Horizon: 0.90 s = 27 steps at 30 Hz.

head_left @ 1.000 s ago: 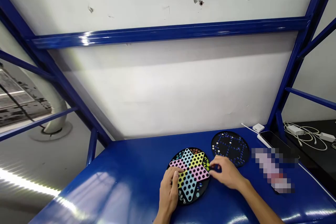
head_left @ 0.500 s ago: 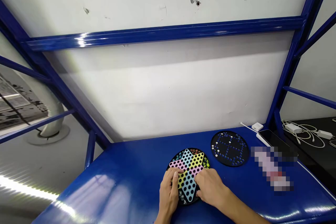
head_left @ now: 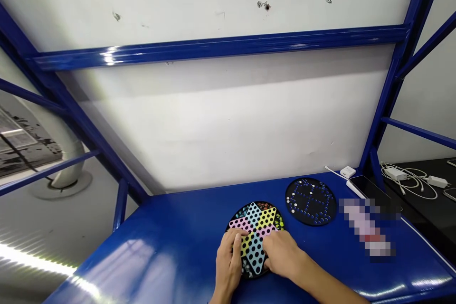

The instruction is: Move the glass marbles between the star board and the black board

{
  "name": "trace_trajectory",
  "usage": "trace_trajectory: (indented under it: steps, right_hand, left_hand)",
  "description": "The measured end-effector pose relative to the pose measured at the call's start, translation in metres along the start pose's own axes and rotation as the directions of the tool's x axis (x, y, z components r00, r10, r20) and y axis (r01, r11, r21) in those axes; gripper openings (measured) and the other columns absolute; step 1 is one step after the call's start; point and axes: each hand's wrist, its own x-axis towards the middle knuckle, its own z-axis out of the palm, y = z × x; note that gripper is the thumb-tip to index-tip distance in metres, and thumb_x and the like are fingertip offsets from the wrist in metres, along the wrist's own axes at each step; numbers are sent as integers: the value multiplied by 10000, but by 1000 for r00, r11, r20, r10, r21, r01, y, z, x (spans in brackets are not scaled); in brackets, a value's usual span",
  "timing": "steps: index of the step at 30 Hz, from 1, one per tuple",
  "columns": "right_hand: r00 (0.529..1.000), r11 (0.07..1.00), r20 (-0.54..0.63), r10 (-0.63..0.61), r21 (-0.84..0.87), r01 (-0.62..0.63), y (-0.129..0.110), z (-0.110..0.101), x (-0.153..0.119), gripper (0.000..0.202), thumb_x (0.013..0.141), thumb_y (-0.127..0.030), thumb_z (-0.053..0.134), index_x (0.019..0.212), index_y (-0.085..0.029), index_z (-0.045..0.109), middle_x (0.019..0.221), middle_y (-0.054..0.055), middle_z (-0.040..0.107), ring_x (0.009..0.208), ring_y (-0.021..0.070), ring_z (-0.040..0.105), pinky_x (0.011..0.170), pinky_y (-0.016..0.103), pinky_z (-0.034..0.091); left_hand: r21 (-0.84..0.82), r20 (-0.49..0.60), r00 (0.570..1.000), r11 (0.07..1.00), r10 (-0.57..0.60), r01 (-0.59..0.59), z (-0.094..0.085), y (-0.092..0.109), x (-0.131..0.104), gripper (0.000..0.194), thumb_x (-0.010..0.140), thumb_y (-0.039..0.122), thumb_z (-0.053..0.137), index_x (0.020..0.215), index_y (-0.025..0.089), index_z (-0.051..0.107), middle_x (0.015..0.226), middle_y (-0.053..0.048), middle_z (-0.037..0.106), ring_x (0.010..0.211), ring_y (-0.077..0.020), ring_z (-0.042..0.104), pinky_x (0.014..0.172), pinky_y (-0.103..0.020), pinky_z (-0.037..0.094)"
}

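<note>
A round black board [head_left: 256, 247] with a coloured six-pointed star full of dark holes lies on the blue table. Pieces in several colours fill the compartments around the star. My left hand [head_left: 229, 259] rests on the board's left side, its fingers bent over the edge and the pink and yellow points. On the right side, my right hand [head_left: 281, 252] is closed at the rim, its fingertips tucked down near the lower right compartment. Whatever it may hold there is hidden.
Right of the star board lies a round black disc [head_left: 310, 202] with blue-edged holes and white pieces. Beyond it are a dark phone [head_left: 368, 190], a white charger [head_left: 347, 172] and a blurred pinkish item [head_left: 366, 228]. Blue frame bars [head_left: 221, 47] cross before the wall.
My right hand has shifted very slightly left along the board's right edge. My left hand and the board stay almost where they were; the view has moved a little.
</note>
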Motion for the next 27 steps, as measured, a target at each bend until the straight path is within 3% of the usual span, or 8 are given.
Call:
trace_trajectory:
  steps: [4,7,9,12,16,18,22,27]
  right_hand:
    - [998,986,4,69,150,-69,15,-6,-3,124,719,-259,793,835,-217,779,890,43,793,861,214,741,737,244,512]
    - [968,943,-187,169,316,-104,53,-11,-4,103,767,-249,729,866,-251,758,831,-17,773,803,159,711,716,226,467]
    - [892,907,-306,331,364,-212,90,-15,-5,129,835,-283,664,932,-244,738,874,-2,762,803,161,699,699,241,450]
    - [726,835,-426,540,379,-399,147,-13,-9,205,875,-266,594,1041,-220,705,999,50,737,955,219,674,744,287,463]
    - [609,845,-585,535,366,-390,186,2,-14,325,899,-303,535,1174,-180,657,1181,115,662,1110,285,597,880,367,478]
    - [599,851,-607,522,414,-323,184,9,-13,318,915,-347,505,1146,-191,658,1176,110,649,1084,280,599,878,374,490]
    - [662,863,-590,463,471,-184,164,13,-8,288,914,-386,496,1059,-206,667,1126,95,648,1017,257,614,853,360,504]
    - [701,875,-586,405,471,-113,150,14,-4,237,907,-379,504,969,-216,664,1052,85,659,973,248,617,842,351,501]
  left_hand:
    - [-9,-3,1000,1000,-8,8,0,-2,0,436,964,491,364,800,261,696,878,-70,724,885,-267,687,808,-400,561]
    - [-17,0,1000,1000,-21,21,0,-4,-1,441,963,512,369,814,260,699,897,-70,725,891,-267,682,804,-399,561]
    - [-24,6,1000,999,-22,22,0,-4,-1,439,963,521,370,822,265,699,894,-67,725,878,-261,677,795,-393,559]
    - [-18,17,1000,1000,-22,22,0,-3,-1,431,966,514,376,834,264,701,903,-61,724,880,-249,671,803,-383,556]
    - [17,27,999,999,-29,29,1,-3,-1,452,965,538,377,839,251,704,920,-60,727,895,-249,671,812,-384,565]
    - [38,26,999,999,-23,22,1,-4,-1,461,968,548,376,858,249,710,931,-58,728,903,-250,676,809,-386,571]
    - [131,80,997,991,-12,2,-2,-3,0,409,973,540,415,942,266,717,1025,-51,738,982,-240,688,844,-371,580]
    - [305,296,951,934,92,-185,12,30,12,284,968,431,484,1086,283,696,1132,-59,728,1076,-248,674,920,-396,558]
